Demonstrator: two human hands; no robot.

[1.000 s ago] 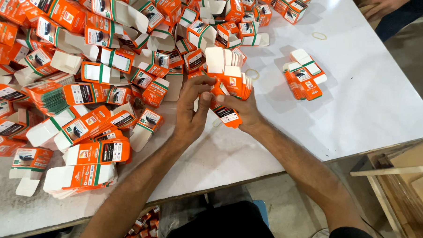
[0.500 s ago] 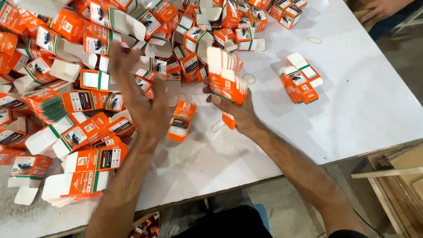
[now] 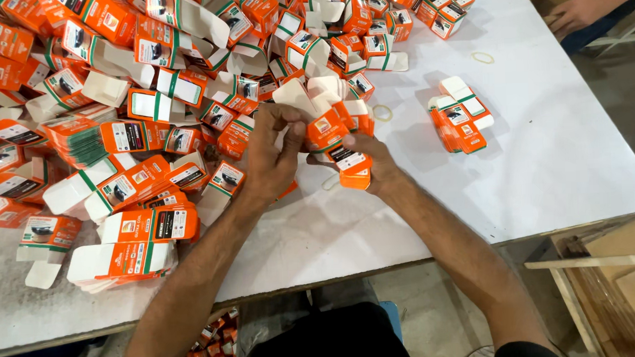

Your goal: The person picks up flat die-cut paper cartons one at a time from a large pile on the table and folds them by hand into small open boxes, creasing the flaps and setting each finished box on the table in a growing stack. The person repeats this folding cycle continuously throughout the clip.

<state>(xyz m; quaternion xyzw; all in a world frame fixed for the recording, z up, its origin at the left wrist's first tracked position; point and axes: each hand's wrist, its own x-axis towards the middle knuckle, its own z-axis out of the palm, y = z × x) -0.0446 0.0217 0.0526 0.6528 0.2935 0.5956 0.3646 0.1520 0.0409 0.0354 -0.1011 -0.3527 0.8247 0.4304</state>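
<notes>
My right hand [image 3: 377, 166] grips a bunch of small orange and white cartons [image 3: 340, 125] held upright above the white table [image 3: 542, 156]. My left hand [image 3: 271, 155] meets it from the left, fingers pinching a carton with an open white flap [image 3: 297, 98] against the bunch. Both hands hover just in front of a big heap of the same orange cartons [image 3: 152, 86].
A bundled stack of cartons [image 3: 459, 114] lies to the right. Rubber bands lie on the table: one [image 3: 382, 113] by the bunch, one [image 3: 482, 56] farther back. Flat carton stacks [image 3: 123, 259] sit at front left. Another person's hand [image 3: 575, 11] rests at top right. A wooden crate [image 3: 609, 281] stands below right.
My left hand reached out over the heap to the left, then came back with a carton to the bunch. The right hand kept hold of its bunch.
</notes>
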